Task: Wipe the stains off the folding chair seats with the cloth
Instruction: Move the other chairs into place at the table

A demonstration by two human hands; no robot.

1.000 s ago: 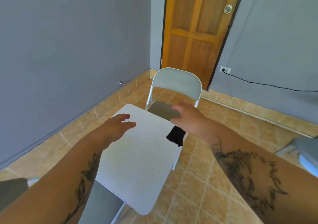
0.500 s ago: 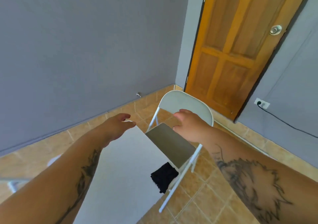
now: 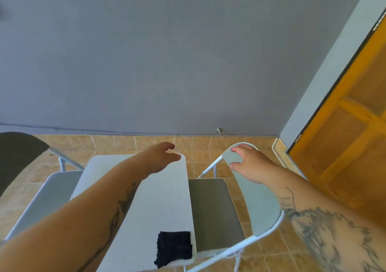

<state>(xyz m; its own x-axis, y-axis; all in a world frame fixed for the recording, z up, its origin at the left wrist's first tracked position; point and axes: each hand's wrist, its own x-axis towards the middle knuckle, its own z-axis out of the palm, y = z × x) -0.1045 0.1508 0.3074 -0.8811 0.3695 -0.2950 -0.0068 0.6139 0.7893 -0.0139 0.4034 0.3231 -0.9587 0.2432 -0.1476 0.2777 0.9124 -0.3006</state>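
A white folding chair stands right of centre, its grey seat (image 3: 211, 211) bare and its pale backrest (image 3: 259, 207) on the right. My right hand (image 3: 250, 164) lies over the top of that backrest, fingers spread, holding nothing. A black cloth (image 3: 174, 248) sits folded on the near right corner of a white table (image 3: 158, 205), beside the chair seat. My left hand (image 3: 160, 159) hovers at the table's far right corner, fingers apart and empty. A second folding chair is on the left, with a pale seat (image 3: 48, 196) and a dark backrest (image 3: 16, 152).
A grey wall (image 3: 167, 63) runs along the back, with a small door stop (image 3: 219, 130) at its base. An orange wooden door (image 3: 351, 146) fills the right side. Tan floor tiles (image 3: 271, 248) surround the chairs.
The view has swung left, so the door moved to the right edge and a second chair came into sight. My right hand has come onto the top of the right chair's backrest. The cloth stays on the table.
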